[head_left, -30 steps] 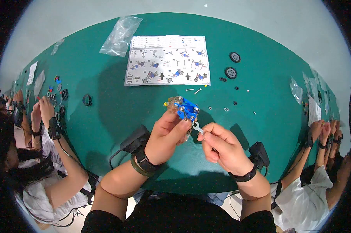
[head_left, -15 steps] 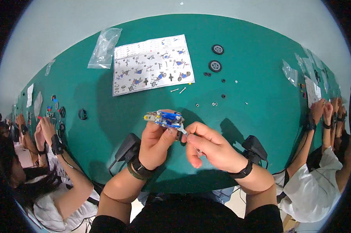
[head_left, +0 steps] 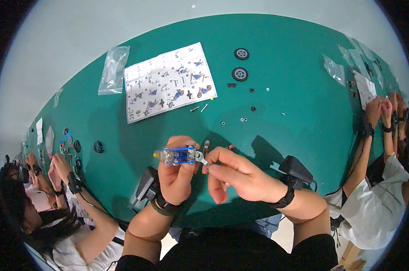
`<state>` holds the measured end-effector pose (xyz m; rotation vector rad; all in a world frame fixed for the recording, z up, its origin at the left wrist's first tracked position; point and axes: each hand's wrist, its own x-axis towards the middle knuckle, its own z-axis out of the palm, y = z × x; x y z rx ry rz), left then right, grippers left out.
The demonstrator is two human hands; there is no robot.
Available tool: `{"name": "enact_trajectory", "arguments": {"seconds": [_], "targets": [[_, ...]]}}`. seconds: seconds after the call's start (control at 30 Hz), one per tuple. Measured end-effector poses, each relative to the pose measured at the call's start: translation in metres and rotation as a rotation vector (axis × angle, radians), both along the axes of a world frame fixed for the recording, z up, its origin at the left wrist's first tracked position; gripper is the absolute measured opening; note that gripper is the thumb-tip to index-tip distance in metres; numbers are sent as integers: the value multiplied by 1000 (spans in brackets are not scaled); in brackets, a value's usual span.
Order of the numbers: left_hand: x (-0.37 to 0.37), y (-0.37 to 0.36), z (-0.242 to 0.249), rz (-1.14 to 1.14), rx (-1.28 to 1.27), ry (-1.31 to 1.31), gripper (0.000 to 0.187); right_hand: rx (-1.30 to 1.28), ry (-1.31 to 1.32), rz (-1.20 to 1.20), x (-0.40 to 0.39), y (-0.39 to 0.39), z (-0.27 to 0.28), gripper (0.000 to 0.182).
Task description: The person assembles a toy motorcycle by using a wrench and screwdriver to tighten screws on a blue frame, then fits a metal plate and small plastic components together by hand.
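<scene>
My left hand (head_left: 176, 178) is closed around a small blue and metal model motorcycle body (head_left: 181, 156), which has a yellow tip at its left end. Between the thumb and fingers of my right hand (head_left: 238, 175) is a small flat metal wrench (head_left: 201, 159). Its open jaw sits against the right end of the model. Behind my right fingers a metal strip (head_left: 206, 147) and a small red piece (head_left: 231, 147) show in part; whether anything holds them, I cannot make out.
A printed instruction sheet (head_left: 168, 81) lies beyond my hands, with a clear plastic bag (head_left: 114, 70) on its left. Two wheels (head_left: 240, 74), bolts (head_left: 204, 108), nuts (head_left: 243, 119) and black rings (head_left: 253, 109) are spread on the green table (head_left: 295, 135). People work at both sides.
The model has turned in my left hand, so its frame now faces up, and both hands sit slightly lower. The wrench stays at its right end. My view has shifted and tilted a little.
</scene>
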<state>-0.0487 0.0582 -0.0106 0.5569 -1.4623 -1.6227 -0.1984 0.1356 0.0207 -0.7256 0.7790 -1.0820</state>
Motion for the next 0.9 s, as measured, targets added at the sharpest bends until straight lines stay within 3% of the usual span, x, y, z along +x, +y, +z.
{"name": "enact_trajectory", "arguments": {"seconds": [0.3, 0.5, 0.6, 0.9], "targets": [[2, -2, -5, 52, -206, -26, 33, -111, -24, 27, 3, 3, -3, 18], [2, 5, -2, 40, -87, -4, 33, -80, -166, 58, 6, 3, -2, 19], [0, 2, -8, 75, -267, -45, 32, -117, -165, 25, 8, 4, -6, 18], [-2, 5, -8, 114, -309, -111, 30, -13, -346, 20, 8, 3, -8, 19]]}}
